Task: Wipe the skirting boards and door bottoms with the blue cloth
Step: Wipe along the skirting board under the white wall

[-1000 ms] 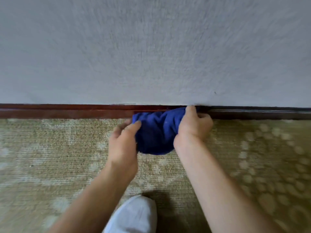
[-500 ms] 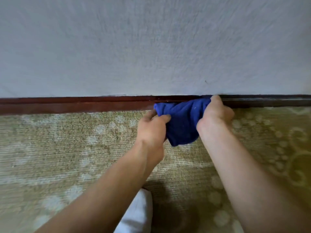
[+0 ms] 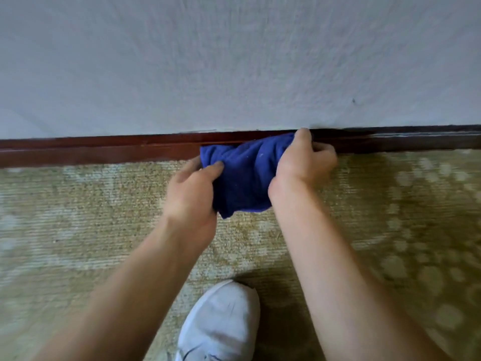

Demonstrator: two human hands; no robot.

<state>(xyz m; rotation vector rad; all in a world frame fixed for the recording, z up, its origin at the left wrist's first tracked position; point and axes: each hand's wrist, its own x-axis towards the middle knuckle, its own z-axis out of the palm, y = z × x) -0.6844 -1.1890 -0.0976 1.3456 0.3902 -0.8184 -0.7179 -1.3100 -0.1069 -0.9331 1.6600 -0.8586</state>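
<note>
- Blue cloth (image 3: pixel 244 175): bunched into a thick wad, low against the wall, its top edge pressed to the skirting board (image 3: pixel 104 149); its lower end hangs just above the carpet (image 3: pixel 78 217).
- Right hand (image 3: pixel 303 162): grip closed on the cloth's right end. Thumb points up along the top of the board, fingers curled round the far side and resting against the wood.
- Left hand (image 3: pixel 192 194): grip closed on the cloth's left end, thumb on the front of the fabric, fingers tucked behind it. This hand sits lower than the right, clear of the board.
- Both forearms bare, reaching forward and down from the bottom of the view, cloth stretched between the two hands.
- Skirting board: dark reddish-brown wood, glossy, running the full width where wall meets floor. Right of the cloth it looks darker, almost black; cannot tell whether that is shade or finish.
- Wall (image 3: pixel 234 61): pale grey-white, rough textured surface, one small dark speck at upper right.
- Carpet: olive-beige, low pile, faded pale pattern with round dots towards the right.
- White shoe (image 3: pixel 221 324): toe pointing at the wall, planted on the carpet between the two forearms, well apart from the cloth.
</note>
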